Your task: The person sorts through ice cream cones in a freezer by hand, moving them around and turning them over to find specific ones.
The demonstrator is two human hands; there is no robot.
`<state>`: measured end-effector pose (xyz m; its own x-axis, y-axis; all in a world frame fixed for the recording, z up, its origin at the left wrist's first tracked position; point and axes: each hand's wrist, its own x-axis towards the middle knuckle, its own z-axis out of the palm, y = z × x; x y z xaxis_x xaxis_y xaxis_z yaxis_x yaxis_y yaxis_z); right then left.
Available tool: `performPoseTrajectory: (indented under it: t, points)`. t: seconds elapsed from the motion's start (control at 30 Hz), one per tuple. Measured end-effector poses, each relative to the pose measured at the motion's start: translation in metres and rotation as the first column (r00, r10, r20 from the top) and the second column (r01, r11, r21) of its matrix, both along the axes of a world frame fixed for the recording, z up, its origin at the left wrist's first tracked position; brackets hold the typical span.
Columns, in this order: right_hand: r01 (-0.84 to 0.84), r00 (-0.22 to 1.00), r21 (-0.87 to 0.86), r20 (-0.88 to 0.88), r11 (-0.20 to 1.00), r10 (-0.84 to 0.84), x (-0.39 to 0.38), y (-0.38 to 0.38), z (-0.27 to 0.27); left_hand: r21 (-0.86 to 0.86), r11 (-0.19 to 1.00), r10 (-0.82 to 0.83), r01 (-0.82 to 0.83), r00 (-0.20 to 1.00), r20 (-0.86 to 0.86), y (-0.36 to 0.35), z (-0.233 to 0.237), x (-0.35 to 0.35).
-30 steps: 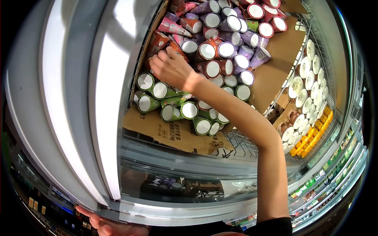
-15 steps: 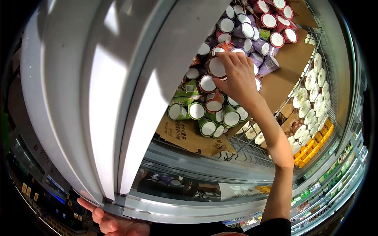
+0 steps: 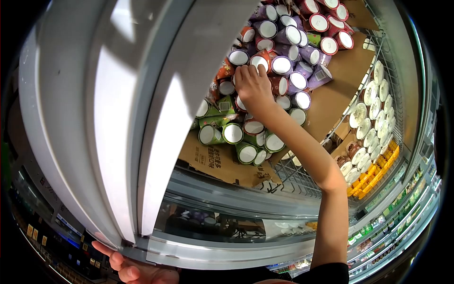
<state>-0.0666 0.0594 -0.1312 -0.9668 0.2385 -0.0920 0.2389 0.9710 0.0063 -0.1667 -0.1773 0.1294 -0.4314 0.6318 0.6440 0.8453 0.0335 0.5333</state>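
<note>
My right hand (image 3: pixel 254 90) reaches into a freezer bin among many paper cups with white lids. Its fingers are curled downward, and the hand hides whatever lies under them. An orange-red cup (image 3: pixel 259 62) is just beyond the fingertips, and a dark red cup (image 3: pixel 280 85) lies on its side to the right of the hand. Purple cups (image 3: pixel 297 81) are beyond it, green cups (image 3: pixel 209 135) nearer me. My left hand (image 3: pixel 142 273) is at the bottom left, palm up, fingers apart and loosely bent, against the lower corner of the pale freezer lid (image 3: pixel 165 123).
Brown cardboard (image 3: pixel 338 90) lines the bin. To the right, a wire divider (image 3: pixel 295 177) separates clear-topped tubs (image 3: pixel 371 113) and a yellow basket (image 3: pixel 378 173). The freezer's front rail (image 3: pixel 227 253) runs below my right arm. Red cups (image 3: pixel 318 22) lie at the far end.
My right hand has moved left over the cups, and the large white-lidded cup by its fingers is now hidden. The view has shifted slightly. My left hand stays at the lid corner.
</note>
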Motion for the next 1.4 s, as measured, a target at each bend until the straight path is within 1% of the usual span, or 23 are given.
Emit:
performPoseTrajectory:
  t: [0.07, 0.1, 0.17, 0.2, 0.27, 0.33, 0.4, 0.43, 0.5, 0.53, 0.63, 0.73, 0.83, 0.87, 0.97, 1.0, 1.03, 1.1, 1.13, 1.23, 1.27, 1.37, 1.4]
  points:
    - [0.012, 1.0, -0.031, -0.009, 0.999, -0.012, -0.003, -0.001, -0.006, -0.005, 1.0, -0.004, 0.004, 1.0, 0.004, 0.0, 0.0, 0.0]
    - [0.049, 0.998, -0.064, 0.029, 0.997, -0.047, -0.003, -0.002, -0.008, -0.008, 1.0, -0.005, 0.005, 1.0, 0.005, -0.001, 0.001, 0.001]
    - [0.123, 0.988, -0.129, 0.105, 0.984, -0.109, -0.014, -0.004, 0.002, -0.016, 1.0, -0.004, 0.004, 1.0, 0.004, -0.001, 0.002, 0.001]
    - [0.142, 0.989, -0.214, 0.071, 0.966, -0.13, -0.021, -0.006, 0.009, -0.025, 1.0, 0.0, 0.0, 1.0, 0.003, -0.002, 0.003, 0.0]
    - [0.164, 0.984, -0.271, 0.114, 0.948, -0.138, -0.041, -0.017, 0.014, -0.039, 0.999, -0.003, 0.003, 1.0, 0.011, -0.003, 0.003, 0.001]
    - [0.195, 0.979, -0.368, 0.123, 0.909, -0.16, -0.06, -0.026, 0.008, -0.074, 0.997, -0.005, 0.006, 1.0, 0.01, -0.005, 0.007, 0.0]
    - [0.224, 0.974, -0.484, 0.134, 0.846, -0.182, -0.078, -0.038, -0.006, -0.009, 0.999, 0.046, -0.046, 0.999, 0.016, 0.001, 0.003, 0.003]
    - [0.23, 0.971, -0.46, 0.167, 0.858, -0.171, -0.085, -0.043, -0.014, 0.024, 0.997, 0.071, -0.072, 0.997, 0.021, 0.004, 0.002, 0.004]
    - [0.241, 0.96, -0.411, 0.234, 0.879, -0.153, -0.098, -0.054, -0.029, 0.01, 0.998, 0.054, -0.054, 0.998, 0.018, 0.002, 0.001, 0.0]
    - [0.244, 0.955, -0.365, 0.252, 0.898, -0.158, -0.101, -0.059, -0.032, 0.0, 0.999, 0.051, -0.051, 0.999, 0.015, 0.001, 0.001, -0.001]
    - [0.239, 0.95, -0.315, 0.27, 0.919, -0.155, -0.101, -0.064, -0.039, -0.029, 0.998, 0.057, -0.056, 0.998, 0.013, -0.002, 0.003, -0.004]
    - [0.275, 0.949, -0.369, 0.251, 0.888, -0.19, -0.098, -0.06, -0.033, -0.042, 0.997, 0.061, -0.06, 0.998, 0.024, -0.006, 0.004, -0.004]
    - [0.206, 0.978, -0.398, 0.067, 0.894, -0.196, -0.083, -0.041, -0.015, -0.051, 0.997, 0.059, -0.058, 0.998, 0.029, -0.008, 0.003, -0.004]
    - [0.188, 0.982, -0.447, 0.059, 0.874, -0.18, -0.075, -0.033, -0.01, -0.053, 0.997, 0.064, -0.062, 0.997, 0.032, -0.009, 0.003, -0.004]
    - [0.156, 0.988, -0.509, 0.082, 0.847, -0.133, -0.056, -0.014, 0.01, -0.044, 0.997, 0.069, -0.067, 0.997, 0.039, -0.009, 0.003, -0.004]
    - [0.215, 0.976, -0.544, 0.098, 0.811, -0.193, -0.051, -0.011, 0.025, -0.047, 0.997, 0.068, -0.066, 0.997, 0.041, -0.009, 0.003, -0.004]
    - [0.191, 0.982, -0.617, 0.124, 0.763, -0.145, -0.042, -0.007, 0.032, -0.05, 0.997, 0.068, -0.066, 0.997, 0.04, 0.001, 0.005, -0.006]
    - [0.148, 0.986, -0.749, 0.159, 0.645, -0.042, -0.025, 0.003, 0.039, -0.052, 0.996, 0.068, -0.067, 0.997, 0.034, -0.009, 0.005, -0.005]
    - [0.011, 1.0, -0.712, 0.005, 0.702, -0.011, -0.003, -0.009, -0.001, -0.052, 0.996, 0.069, -0.067, 0.997, 0.034, -0.01, 0.004, -0.005]
    - [-0.03, 0.98, -0.67, -0.165, 0.741, -0.11, 0.006, -0.02, 0.006, -0.055, 0.996, 0.072, -0.07, 0.997, 0.034, -0.01, 0.004, -0.003]
    - [0.081, 0.983, -0.684, -0.067, 0.725, -0.173, -0.001, -0.02, 0.011, -0.059, 0.995, 0.077, -0.075, 0.996, 0.034, -0.011, 0.005, -0.003]
    - [0.122, 0.984, -0.657, -0.018, 0.744, -0.177, -0.024, -0.015, 0.017, -0.071, 0.995, 0.074, -0.071, 0.997, 0.037, -0.012, 0.006, 0.0]
    - [0.107, 0.991, -0.601, 0.0, 0.792, -0.134, -0.032, -0.016, 0.016, -0.072, 0.995, 0.065, -0.062, 0.997, 0.038, -0.011, 0.004, 0.001]
